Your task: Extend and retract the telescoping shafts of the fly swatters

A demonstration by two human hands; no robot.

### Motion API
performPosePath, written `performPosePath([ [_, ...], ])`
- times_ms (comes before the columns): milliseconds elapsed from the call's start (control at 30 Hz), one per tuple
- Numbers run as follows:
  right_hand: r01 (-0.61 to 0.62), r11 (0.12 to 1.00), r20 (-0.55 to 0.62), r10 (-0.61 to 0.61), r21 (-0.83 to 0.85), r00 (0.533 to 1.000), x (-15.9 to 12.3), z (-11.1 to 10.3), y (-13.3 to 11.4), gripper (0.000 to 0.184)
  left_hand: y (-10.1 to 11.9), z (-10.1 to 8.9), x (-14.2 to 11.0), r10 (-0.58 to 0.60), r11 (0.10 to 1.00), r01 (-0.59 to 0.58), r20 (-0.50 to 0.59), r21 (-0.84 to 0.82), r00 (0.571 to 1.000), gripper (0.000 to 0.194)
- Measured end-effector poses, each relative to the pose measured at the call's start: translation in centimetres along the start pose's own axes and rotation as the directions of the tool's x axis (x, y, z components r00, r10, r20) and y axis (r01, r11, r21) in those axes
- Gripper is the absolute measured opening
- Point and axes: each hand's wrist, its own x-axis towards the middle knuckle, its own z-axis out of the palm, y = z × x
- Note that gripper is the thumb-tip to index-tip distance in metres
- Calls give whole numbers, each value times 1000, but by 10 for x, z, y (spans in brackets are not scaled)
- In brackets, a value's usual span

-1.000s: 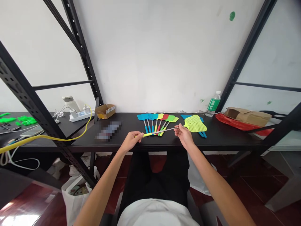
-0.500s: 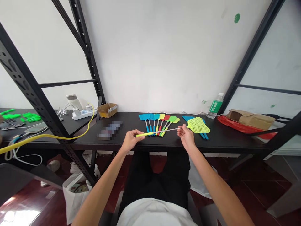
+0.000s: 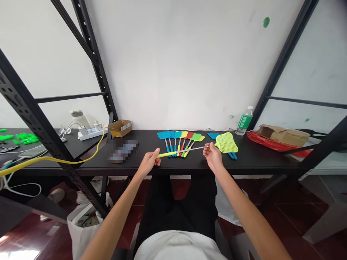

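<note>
Between my hands a yellow-green fly swatter (image 3: 227, 142) is stretched lengthwise above the table, its thin metal rod drawn out. My left hand (image 3: 148, 161) is closed round the end of its yellow handle. Fingers of my right hand (image 3: 213, 154) pinch the rod just below the perforated head. Behind it a fanned row of several fly swatters lies on the table, with a blue one (image 3: 163, 135) at the left end, a red one (image 3: 190, 135) and green ones (image 3: 195, 137) toward the right. Blue swatters (image 3: 213, 135) also lie partly hidden behind the held head.
On the black table (image 3: 146, 144) stand a small open cardboard box (image 3: 120, 128) and a water bottle (image 3: 244, 121). A larger carton (image 3: 282, 135) lies on red plastic at right. At left are a power strip (image 3: 90, 133) and a yellow cable (image 3: 89, 159). Black metal posts flank the table.
My left hand has shifted its grip toward the handle's end, thumb now along it. My right hand keeps its pinch near the head. The view has turned slightly.
</note>
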Motion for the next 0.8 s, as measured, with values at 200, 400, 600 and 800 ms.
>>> performPosePath([
  [200,-10,1000,37,11,-6,999,0,0,-1,38,3,2,-2,18,998,-19,22,57,1000,58],
  [400,-48,997,136,56,-59,989,-1,1,-3,42,3,1,-2,18,1000,-17,-33,22,999,53],
  [600,-31,997,149,41,-66,988,0,0,-1,40,5,0,-3,21,997,-26,72,70,997,61],
  [800,-35,999,150,39,-33,988,2,-3,1,39,8,-3,-4,8,990,-38,211,135,977,63],
])
